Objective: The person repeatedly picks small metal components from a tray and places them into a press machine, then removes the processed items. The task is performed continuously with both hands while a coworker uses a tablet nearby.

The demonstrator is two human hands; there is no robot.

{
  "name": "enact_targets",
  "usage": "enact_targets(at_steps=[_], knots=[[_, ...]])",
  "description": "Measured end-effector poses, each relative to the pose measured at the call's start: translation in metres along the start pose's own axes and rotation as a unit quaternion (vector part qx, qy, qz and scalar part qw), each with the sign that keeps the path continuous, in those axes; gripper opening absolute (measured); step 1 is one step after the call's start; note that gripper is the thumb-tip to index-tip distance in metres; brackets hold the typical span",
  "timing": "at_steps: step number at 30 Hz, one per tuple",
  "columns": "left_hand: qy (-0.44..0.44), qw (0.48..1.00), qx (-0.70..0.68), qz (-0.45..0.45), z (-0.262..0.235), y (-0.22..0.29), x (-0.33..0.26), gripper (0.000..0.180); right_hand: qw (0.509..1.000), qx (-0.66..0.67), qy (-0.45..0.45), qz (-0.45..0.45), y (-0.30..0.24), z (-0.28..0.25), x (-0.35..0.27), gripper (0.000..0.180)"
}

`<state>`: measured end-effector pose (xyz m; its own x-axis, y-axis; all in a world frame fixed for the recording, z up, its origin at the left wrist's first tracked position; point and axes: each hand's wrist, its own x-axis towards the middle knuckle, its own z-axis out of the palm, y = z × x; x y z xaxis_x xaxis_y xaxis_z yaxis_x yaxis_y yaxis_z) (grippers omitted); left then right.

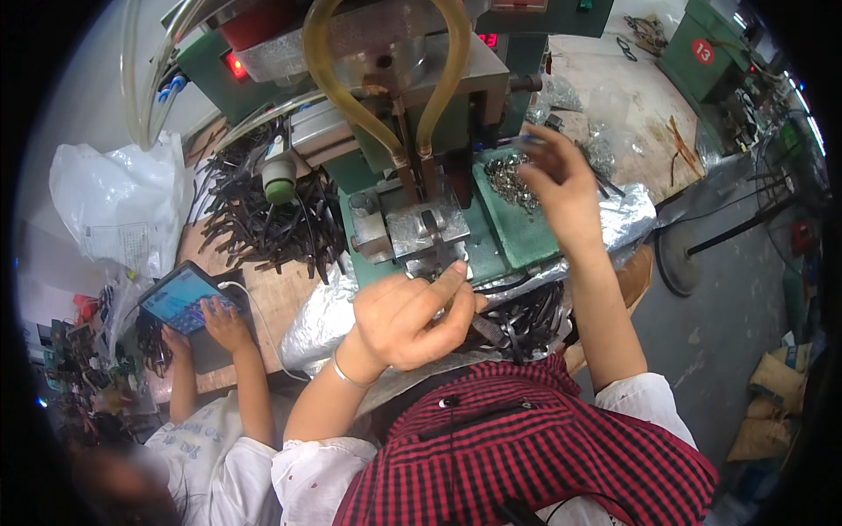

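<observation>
Crinkled silver foil [317, 320]; curled left hand [408, 320] beside blocky metal fixture [405, 230].

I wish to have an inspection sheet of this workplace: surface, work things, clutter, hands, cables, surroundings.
Surface: wooden table, foil along its near edge.
Work things: dark strip on a metal block; small metal parts in a green tray.
Clutter: heap of dark strips; white plastic bag.
Hands: left hand at the block's near side, grip unclear; right hand by the tray, fingers blurred.
Cables: white cable at a tablet.
Surroundings: another person touching the tablet.
</observation>
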<state>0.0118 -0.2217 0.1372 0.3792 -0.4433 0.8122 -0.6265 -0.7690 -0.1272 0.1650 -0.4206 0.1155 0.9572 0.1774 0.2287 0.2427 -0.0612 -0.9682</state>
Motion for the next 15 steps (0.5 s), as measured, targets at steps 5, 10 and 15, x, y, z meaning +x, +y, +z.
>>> enact_targets(at_steps=[5, 10, 15], knots=[[0.023, 1.000, -0.013, -0.003, 0.009, -0.001, 0.000, 0.025, 0.979, -0.195, 0.034, -0.052, 0.069, -0.043, -0.015, 0.041], [0.007, 0.999, -0.018, -0.034, 0.006, 0.003, -0.007, 0.028, 0.923, -0.376, 0.012, -0.076, 0.057, -0.032, -0.040, 0.017], [-0.014, 0.981, -0.073, -0.178, -0.009, 0.035, -0.027, 0.044, 0.884, -0.451, 0.044, -0.117, 0.059, -0.014, -0.034, 0.011]])
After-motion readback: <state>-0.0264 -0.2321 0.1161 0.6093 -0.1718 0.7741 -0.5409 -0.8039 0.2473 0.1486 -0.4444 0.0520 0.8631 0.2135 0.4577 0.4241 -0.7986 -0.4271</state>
